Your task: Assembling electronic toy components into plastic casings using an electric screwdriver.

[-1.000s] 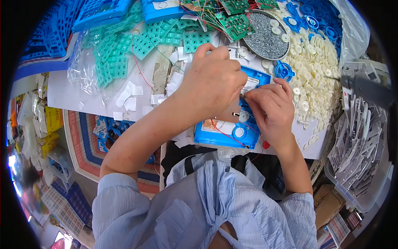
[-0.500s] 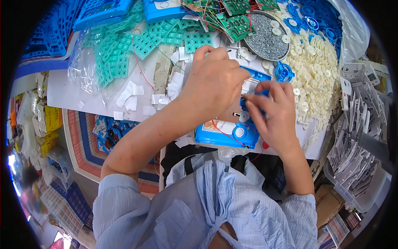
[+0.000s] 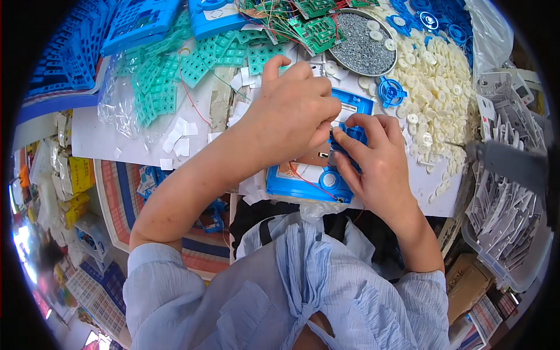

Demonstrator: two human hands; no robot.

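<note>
At frame centre, the left hand point(image 3: 291, 114) curls closed over the blue casing point(image 3: 309, 175) on the counter point(image 3: 105, 140), while the right hand point(image 3: 373, 160) pinches a small blue part point(image 3: 349, 137) just right of it.

Clear plastic bag point(image 3: 125, 96) of teal keypad sheets: left part of the worktop point(image 3: 93, 140). Yellow packets point(image 3: 79, 175): stacked below the worktop's left edge. Brown cardboard box point(image 3: 469, 286): lower right, beside a printed, multicoloured packet point(image 3: 484, 318). No screens visible.
</note>
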